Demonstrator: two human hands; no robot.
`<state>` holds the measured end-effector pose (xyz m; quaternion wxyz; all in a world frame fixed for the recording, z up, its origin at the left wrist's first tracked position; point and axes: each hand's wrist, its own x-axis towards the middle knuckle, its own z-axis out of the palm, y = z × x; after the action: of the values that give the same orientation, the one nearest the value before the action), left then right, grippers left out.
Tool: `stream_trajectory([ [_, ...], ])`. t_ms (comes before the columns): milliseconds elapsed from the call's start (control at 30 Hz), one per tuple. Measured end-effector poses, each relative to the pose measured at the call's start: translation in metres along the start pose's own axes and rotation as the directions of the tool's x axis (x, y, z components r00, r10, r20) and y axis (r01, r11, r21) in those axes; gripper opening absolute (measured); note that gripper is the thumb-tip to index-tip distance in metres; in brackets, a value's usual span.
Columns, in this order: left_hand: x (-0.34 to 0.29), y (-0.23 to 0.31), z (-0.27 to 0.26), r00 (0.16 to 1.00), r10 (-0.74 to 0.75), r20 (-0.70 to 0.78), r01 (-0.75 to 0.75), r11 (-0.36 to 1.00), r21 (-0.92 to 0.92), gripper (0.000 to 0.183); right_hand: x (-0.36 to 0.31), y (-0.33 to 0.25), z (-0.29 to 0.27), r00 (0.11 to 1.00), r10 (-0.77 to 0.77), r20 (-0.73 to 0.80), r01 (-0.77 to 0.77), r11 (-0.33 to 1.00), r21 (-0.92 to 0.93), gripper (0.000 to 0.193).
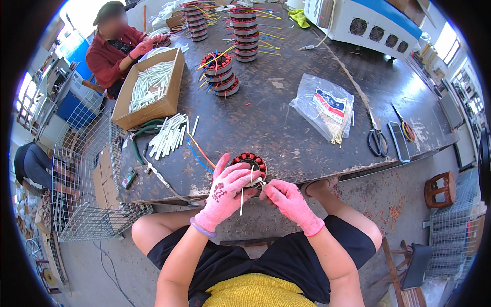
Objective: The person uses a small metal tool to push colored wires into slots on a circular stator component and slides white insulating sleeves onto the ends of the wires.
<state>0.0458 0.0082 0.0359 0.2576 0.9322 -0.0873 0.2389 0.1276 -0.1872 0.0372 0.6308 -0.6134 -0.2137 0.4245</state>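
At the table's near edge, my left hand (228, 187) in a pink glove is closed round a motor stator (250, 159) with red copper windings. Blue and orange lead wires (201, 152) run from it toward the upper left. A thin white strip (242, 202), like a cable tie, hangs down by the left fingers. My right hand (289, 201), also gloved in pink, pinches at the stator's near side, beside a small white piece (259, 181). Its fingertips hide what they grip.
White sleeves (170, 134) lie left, near a cardboard box (171, 105) of more. Stacked stators (223, 77) stand farther back. Rightward lie a bag of thin strips (327, 110), scissors (377, 140), a phone (399, 141) and snips (405, 128). A co-worker (115, 51) sits far left.
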Motion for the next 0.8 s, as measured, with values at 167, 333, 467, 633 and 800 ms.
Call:
stream_trajectory([
  [167,0.0,-0.001,0.001,1.0,0.01,-0.006,-0.01,1.0,-0.007,0.049,0.003,-0.004,0.002,0.999,-0.032,-0.015,0.03,0.996,-0.087,0.029],
  [333,0.0,-0.001,0.0,1.0,0.02,-0.008,-0.02,1.0,-0.014,0.05,0.007,-0.004,0.005,0.996,0.061,-0.058,-0.065,0.996,-0.061,0.033],
  [467,0.002,0.002,-0.001,1.0,0.026,-0.003,-0.026,0.997,-0.067,0.05,0.018,-0.001,0.008,0.995,0.03,-0.096,-0.039,0.995,-0.094,0.036],
  [633,0.004,0.007,0.002,0.998,-0.037,-0.041,0.033,0.995,-0.093,0.04,0.02,-0.005,0.005,0.979,0.098,-0.177,-0.138,0.963,-0.23,0.032],
  [800,0.002,0.008,0.014,0.979,-0.114,-0.168,0.099,0.99,-0.099,0.026,0.005,-0.028,0.005,0.906,-0.318,-0.279,0.186,0.892,-0.412,0.018],
])
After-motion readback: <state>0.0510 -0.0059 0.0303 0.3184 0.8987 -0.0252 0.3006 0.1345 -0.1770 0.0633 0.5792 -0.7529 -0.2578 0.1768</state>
